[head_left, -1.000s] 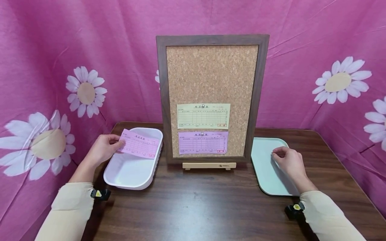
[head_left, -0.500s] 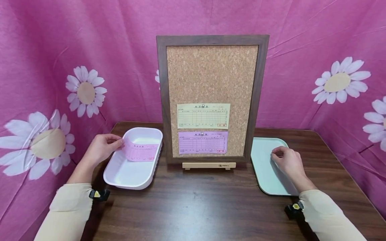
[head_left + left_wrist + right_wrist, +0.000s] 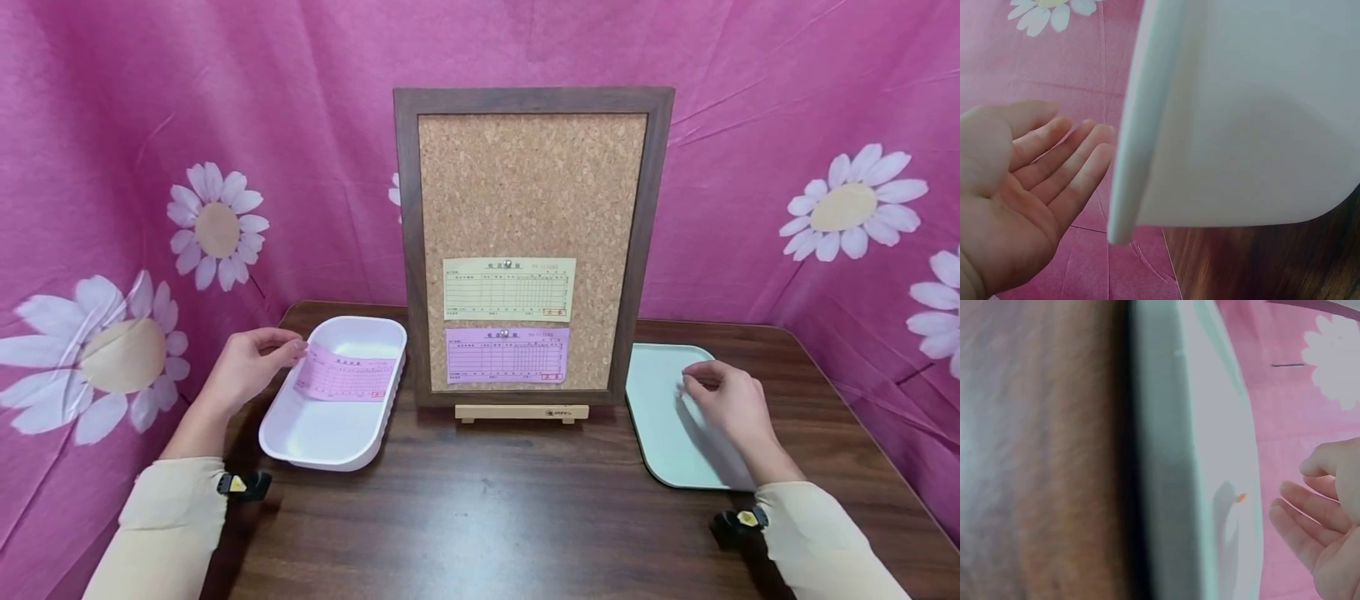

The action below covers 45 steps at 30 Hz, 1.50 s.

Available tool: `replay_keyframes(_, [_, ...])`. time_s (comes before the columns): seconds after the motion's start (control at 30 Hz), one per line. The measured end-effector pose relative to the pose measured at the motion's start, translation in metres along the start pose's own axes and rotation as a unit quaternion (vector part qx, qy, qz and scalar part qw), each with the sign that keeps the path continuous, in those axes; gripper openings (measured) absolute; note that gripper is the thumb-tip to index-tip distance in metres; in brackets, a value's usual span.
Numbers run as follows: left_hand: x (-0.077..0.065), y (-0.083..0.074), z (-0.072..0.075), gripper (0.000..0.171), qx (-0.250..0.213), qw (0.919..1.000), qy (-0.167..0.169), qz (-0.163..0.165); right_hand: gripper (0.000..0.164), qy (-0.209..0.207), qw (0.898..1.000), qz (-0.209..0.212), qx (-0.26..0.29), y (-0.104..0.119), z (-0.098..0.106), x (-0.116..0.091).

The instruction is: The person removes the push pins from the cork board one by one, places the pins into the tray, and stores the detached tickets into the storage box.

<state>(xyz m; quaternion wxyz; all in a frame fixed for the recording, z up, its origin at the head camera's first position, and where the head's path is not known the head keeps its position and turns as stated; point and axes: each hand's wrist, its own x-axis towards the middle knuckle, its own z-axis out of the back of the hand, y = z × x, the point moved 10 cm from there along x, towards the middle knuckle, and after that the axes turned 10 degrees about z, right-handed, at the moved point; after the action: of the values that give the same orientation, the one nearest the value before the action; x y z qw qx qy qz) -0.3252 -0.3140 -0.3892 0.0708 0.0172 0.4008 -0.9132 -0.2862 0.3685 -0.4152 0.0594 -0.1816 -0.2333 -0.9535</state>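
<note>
At the left of the head view, the left hand (image 3: 247,367) holds the pink printed paper slip (image 3: 345,377) by its left edge, between thumb and fingers. The slip hangs over the white rectangular plastic tub (image 3: 330,429), which stands on the dark wooden tabletop (image 3: 495,508). In the left wrist view the fingers (image 3: 1066,165) look almost straight, beside the tub wall (image 3: 1241,125).

At the right of the frame, the right hand (image 3: 723,400) hovers over the pale green flat tray (image 3: 660,417) with fingers loosely curled; I cannot tell if it pinches something.

In the centre stands a wooden-framed cork board (image 3: 532,242), with a yellow slip (image 3: 508,288) pinned above a purple slip (image 3: 507,354).
</note>
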Motion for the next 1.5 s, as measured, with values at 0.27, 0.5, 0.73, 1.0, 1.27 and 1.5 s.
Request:
replay_keyframes(0.27, [-0.003, -0.003, 0.004, 0.039, -0.023, 0.9996, -0.009, -0.012, 0.022, -0.039, 0.999, -0.003, 0.017, 0.006, 0.023, 0.0])
replay_keyframes(0.5, [-0.009, -0.009, 0.012, 0.035, -0.061, 0.9965, -0.031, -0.047, 0.023, -0.065, 0.997, -0.011, 0.038, 0.009, 0.032, -0.003])
replay_keyframes(0.73, [-0.015, -0.016, 0.022, 0.029, -0.104, 0.9884, -0.071, -0.086, 0.022, -0.083, 0.994, -0.006, 0.076, 0.016, 0.038, -0.005])
replay_keyframes(1.0, [-0.018, -0.018, 0.022, 0.03, -0.126, 0.9852, -0.073, -0.089, 0.021, -0.096, 0.992, 0.001, 0.086, 0.024, 0.043, -0.007])
replay_keyframes(1.27, [-0.015, -0.021, 0.018, 0.031, -0.124, 0.9856, -0.062, -0.096, 0.019, -0.104, 0.989, 0.022, 0.1, 0.034, 0.047, -0.007])
replay_keyframes(1.5, [-0.014, -0.021, 0.011, 0.032, -0.12, 0.9883, -0.044, -0.084, 0.017, -0.1, 0.989, 0.031, 0.104, 0.043, 0.05, -0.009])
